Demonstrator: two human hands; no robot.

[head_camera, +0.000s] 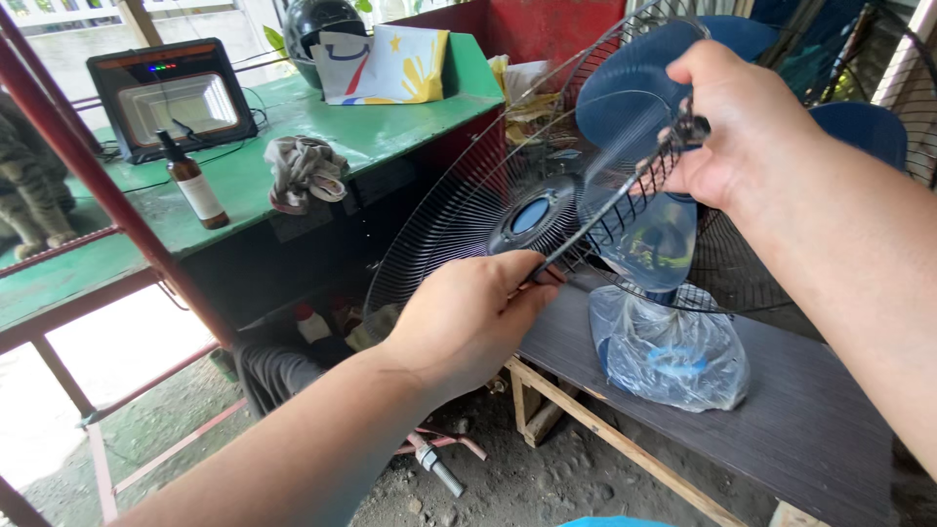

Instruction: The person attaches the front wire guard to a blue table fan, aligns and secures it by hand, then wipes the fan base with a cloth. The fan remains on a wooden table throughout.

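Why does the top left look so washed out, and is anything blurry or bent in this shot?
Head view: daylight beyond the green table blows out the top left to near white; the flat lamp there is lit too. The wide lens bows the red post and stretches both forearms at the edges. The left hand and right hand on the fan guard are sharp; the blue blades look slightly smeared.

Cat [34, 185] cut off at left edge — fan motor [669, 356] hidden under plastic bag [683, 376]

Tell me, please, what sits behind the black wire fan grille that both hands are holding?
Behind the fan grille are translucent blue fan blades and the rear guard. A clear plastic bag covers the base; the motor is hidden by the blades.
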